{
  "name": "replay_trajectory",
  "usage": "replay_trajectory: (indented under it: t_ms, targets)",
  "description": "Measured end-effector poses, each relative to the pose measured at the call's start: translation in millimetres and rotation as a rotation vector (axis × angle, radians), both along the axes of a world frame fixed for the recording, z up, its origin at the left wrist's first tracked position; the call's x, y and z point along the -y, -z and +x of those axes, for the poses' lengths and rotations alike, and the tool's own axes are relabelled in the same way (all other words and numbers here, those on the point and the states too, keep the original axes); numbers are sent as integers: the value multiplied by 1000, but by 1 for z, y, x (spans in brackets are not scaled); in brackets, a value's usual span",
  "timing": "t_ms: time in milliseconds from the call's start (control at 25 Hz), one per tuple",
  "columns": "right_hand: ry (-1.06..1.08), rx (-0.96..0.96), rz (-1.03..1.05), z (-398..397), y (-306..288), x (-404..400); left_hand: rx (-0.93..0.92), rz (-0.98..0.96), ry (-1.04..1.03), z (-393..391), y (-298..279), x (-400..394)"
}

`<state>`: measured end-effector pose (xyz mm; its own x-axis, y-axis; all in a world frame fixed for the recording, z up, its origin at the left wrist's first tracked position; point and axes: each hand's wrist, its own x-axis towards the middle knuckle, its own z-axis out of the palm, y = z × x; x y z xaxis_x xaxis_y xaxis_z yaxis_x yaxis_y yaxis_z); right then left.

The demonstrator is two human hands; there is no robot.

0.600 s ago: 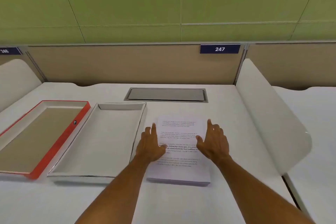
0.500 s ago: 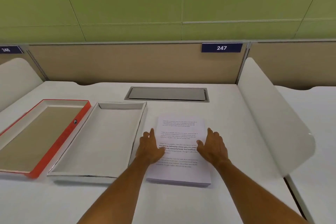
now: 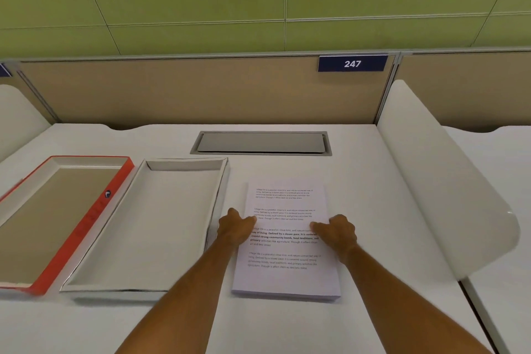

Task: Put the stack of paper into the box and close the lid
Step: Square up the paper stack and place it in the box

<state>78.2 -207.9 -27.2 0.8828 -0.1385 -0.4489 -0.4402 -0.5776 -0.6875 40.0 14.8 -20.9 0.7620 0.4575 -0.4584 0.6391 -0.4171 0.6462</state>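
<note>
I read "247" in white on the blue plate (image 3: 352,63) on the partition. The top sheet of the paper stack (image 3: 287,201) carries four printed paragraphs; in the bold one I make out "strong community bonds, local traditions". The lid (image 3: 94,210) bears a small white mark I can't read.

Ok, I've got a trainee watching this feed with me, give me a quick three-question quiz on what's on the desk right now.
1. True or false: the stack of printed white paper already lies inside the open white cardboard box.
2. Which lies furthest left: (a) the paper, (b) the white box, (c) the red-edged cardboard lid?
3. Where do the left hand and right hand sit on the paper?

Key
1. False: it lies on the white desk, right of the box.
2. c.
3. At its left and right edges, one on each side, about midway along.
</note>
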Motion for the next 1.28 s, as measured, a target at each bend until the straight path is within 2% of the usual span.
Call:
replay_trajectory:
  t_ms: [160,280,400,680,960,1120,1280]
  targets:
    - [66,-81,117,11,4,-3,-19,-127,-50,9,8,-9]
    - [60,-103,105,15,3,-7,-14,-214,-67,13,9,-13]
    - [52,-83,64,18,2,-7,13,-203,-37,15,11,-16]
    - [127,-134,406,25,2,1,61,-376,-58,22,21,-23]
    - [198,-157,426,30,8,15,44,-438,-130,28,24,-35]
    - [167,-99,387,33,-1,13,96,-415,-71,28,13,-32]
    - [46,85,418,38,-33,18,259,-407,11,32,-17,-32]
